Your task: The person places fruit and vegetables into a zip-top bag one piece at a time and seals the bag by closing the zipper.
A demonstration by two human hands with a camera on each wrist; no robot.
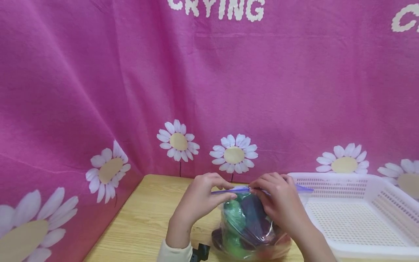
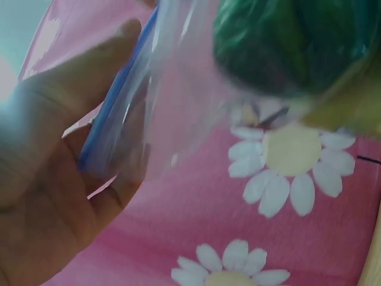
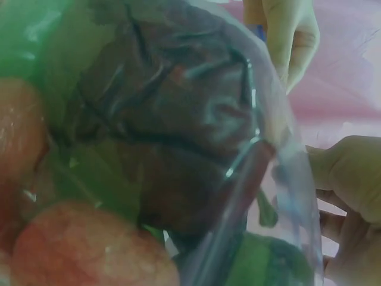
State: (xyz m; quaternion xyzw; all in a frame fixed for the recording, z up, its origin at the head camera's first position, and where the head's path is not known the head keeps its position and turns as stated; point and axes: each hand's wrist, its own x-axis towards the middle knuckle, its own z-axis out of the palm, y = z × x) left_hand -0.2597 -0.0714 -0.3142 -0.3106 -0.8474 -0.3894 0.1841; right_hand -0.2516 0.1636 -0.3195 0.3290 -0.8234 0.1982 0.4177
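A clear zip bag bulging with produce-like items stands upright on the table, its purple-blue zip strip uppermost. My left hand pinches the left part of that strip; in the left wrist view the thumb lies on one side of the blue strip and fingers on the other. Farther right, my right hand pinches the strip with thumb and fingertips. Through the plastic show a green lumpy item, a large dark purple item and round reddish items.
A white perforated plastic basket stands right of the bag, close by my right forearm. The wooden table reaches back to a pink cloth printed with daisies, which hangs behind and to the left. A black wrist device sits at my left cuff.
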